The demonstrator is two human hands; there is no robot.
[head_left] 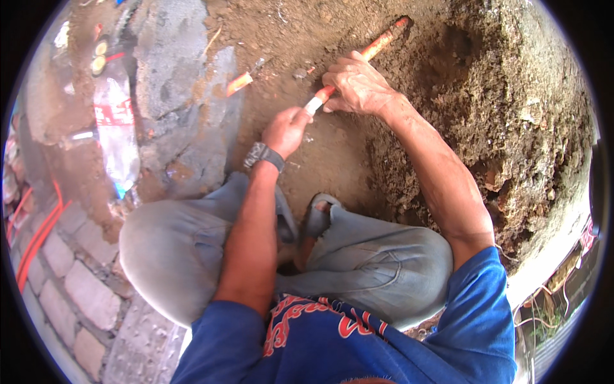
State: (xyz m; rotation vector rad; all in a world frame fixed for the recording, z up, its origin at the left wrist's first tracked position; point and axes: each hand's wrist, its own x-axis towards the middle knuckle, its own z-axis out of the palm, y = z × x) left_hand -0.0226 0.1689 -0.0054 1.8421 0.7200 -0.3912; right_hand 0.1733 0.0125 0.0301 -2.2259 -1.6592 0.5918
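Note:
A dirty orange pipe (382, 43) runs diagonally, its far end meeting the soil by a small hole at the foot of the earth bank. My right hand (361, 83) is wrapped round the middle of it. Lower down, a white section (313, 106) forms the near end of the pipe, and my left hand (286, 132), with a dark watch on its wrist, closes on that end. Whether the white section is a separate piece I cannot tell. A short orange pipe offcut (240, 84) lies on the dirt left of my hands.
A rough earth bank (473, 109) rises close on the right. To the left are a grey concrete slab (169, 77) and a clear plastic bottle (117, 125). Orange pipes or cables (39, 237) run beside the brickwork (89, 294) at lower left. My sandalled feet (318, 214) are below my hands.

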